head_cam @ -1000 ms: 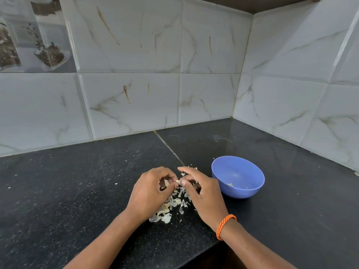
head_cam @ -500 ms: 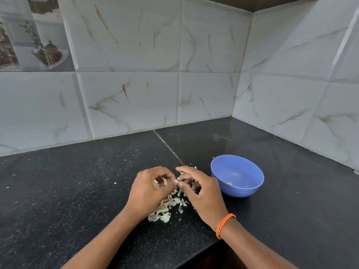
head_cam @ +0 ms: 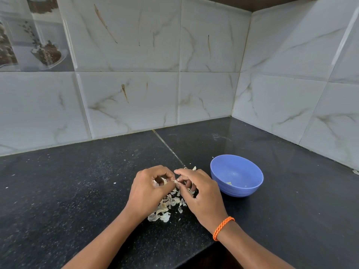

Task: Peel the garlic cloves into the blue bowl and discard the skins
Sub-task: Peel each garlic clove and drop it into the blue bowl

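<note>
Garlic clove, small and pale, sits pinched between our two hands above the skins heaped on the black counter. We read no writing anywhere. Our left hand curls its fingers round the clove from the left; our right hand, with an orange band at the wrist, nips it with thumb and forefinger. Blue bowl stands just right of our hands, pale bits inside. Against half a second ago, both hands hold much the same pose over the heap

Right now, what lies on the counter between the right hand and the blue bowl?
In the head view, only bare black counter shows between the right hand and the blue bowl.
</note>
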### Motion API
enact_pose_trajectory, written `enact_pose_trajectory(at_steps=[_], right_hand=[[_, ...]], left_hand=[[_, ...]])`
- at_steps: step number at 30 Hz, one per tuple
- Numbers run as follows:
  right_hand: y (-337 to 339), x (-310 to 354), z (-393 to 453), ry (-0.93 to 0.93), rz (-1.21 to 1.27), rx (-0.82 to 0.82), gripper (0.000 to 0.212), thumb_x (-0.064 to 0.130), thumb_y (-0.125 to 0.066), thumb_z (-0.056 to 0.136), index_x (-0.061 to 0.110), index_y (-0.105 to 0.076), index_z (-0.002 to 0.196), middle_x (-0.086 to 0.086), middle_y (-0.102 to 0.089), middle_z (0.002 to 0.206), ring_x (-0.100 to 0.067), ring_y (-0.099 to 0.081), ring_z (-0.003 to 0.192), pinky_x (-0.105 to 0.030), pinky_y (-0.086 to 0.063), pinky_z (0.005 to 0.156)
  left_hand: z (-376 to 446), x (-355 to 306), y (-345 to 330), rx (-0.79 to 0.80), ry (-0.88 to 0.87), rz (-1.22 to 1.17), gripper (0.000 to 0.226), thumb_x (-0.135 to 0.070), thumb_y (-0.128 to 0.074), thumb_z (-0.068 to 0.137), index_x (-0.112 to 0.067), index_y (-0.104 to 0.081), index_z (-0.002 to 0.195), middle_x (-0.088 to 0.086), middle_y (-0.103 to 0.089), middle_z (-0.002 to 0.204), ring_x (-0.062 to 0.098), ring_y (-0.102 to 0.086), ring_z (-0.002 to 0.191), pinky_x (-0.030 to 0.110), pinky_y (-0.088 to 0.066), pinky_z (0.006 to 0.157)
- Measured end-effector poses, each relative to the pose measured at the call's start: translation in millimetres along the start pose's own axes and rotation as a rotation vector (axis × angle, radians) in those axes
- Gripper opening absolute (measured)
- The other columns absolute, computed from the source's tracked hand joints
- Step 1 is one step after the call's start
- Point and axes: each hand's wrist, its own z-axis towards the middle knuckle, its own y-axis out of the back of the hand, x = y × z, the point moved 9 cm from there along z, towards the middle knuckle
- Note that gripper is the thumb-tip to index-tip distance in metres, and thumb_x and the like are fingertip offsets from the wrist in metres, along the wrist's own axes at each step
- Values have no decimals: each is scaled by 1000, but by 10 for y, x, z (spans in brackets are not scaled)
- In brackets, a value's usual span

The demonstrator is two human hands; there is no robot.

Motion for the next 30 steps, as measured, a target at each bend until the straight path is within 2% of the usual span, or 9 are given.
enact_pose_trajectory(at_steps=[5, 9, 13, 17, 19, 22, 25, 27, 30], right_hand=[[27, 90, -28, 71, -109, -46, 43, 17, -79, 93, 35, -67, 131, 18, -64, 98, 2, -56, 80, -14, -52, 68], [71, 210, -62, 180, -191, -124, 30, 20, -74, 98, 28, -67, 126, 7, -70, 93, -10, -64, 81, -32, -58, 65], [73, 263, -68, 207, -217, -139, 24, 20, -71, 101, 26, -66, 124, 6, -70, 93, -12, -66, 83, -33, -58, 67], [45, 225, -51, 180, -189, -116, 33, 15, -76, 96, 24, -65, 125, 8, -69, 97, -11, -65, 86, -33, -59, 70], [30, 151, -24, 124, -137, -89, 39, 14, -79, 92, 25, -66, 127, 10, -66, 98, -8, -63, 85, -33, -58, 69], [-3, 69, 13, 59, -56, -40, 43, 15, -81, 92, 28, -66, 131, 16, -61, 98, -7, -61, 84, -27, -56, 68], [7, 1, 37, 1, 54, -30, 40, 15, -80, 94, 29, -68, 130, 17, -61, 100, -8, -64, 88, -23, -57, 69], [44, -42, 46, -27, 93, -53, 33, 11, -79, 94, 25, -72, 123, 16, -61, 100, -7, -65, 89, -18, -56, 68], [80, -58, 54, -42, 108, -69, 24, 6, -80, 93, 21, -75, 112, 13, -64, 100, -5, -67, 88, -12, -53, 69]], left_hand=[[-10, -18, -5, -9, -6, -8, 22, -9, -80, 89, -28, -78, 80, -9, -76, 84, 16, -68, 73, 30, -52, 69], [-19, 11, -31, -15, 32, -69, 21, -11, -80, 91, -27, -77, 78, -5, -75, 81, 19, -65, 65, 41, -54, 65], [-23, 6, -32, -29, 42, -89, 18, -13, -80, 91, -24, -77, 78, -2, -74, 78, 34, -62, 63, 46, -51, 60], [-19, 23, -23, -27, 50, -64, 20, -9, -79, 90, -23, -75, 76, -5, -72, 77, 23, -60, 59, 40, -49, 59], [-16, 25, -8, -31, 55, -53, 18, -10, -77, 90, -23, -74, 77, -6, -71, 77, 13, -57, 58, 36, -48, 60], [-14, -21, 50, -46, 40, -9, 7, -24, -68, 87, -29, -72, 84, -11, -72, 84, 9, -58, 60, 38, -51, 62], [-24, -73, 58, -17, 26, 153, 16, -31, -60, 86, -41, -71, 91, -21, -71, 101, 12, -66, 74, 37, -55, 67], [-26, -56, 42, -7, 41, 233, 18, -31, -59, 91, -44, -72, 86, -25, -69, 104, 7, -65, 79, 34, -53, 67], [-23, -10, 16, -9, 74, 277, 28, -45, -49, 93, -41, -74, 81, -28, -68, 104, 2, -65, 85, 35, -54, 71]])
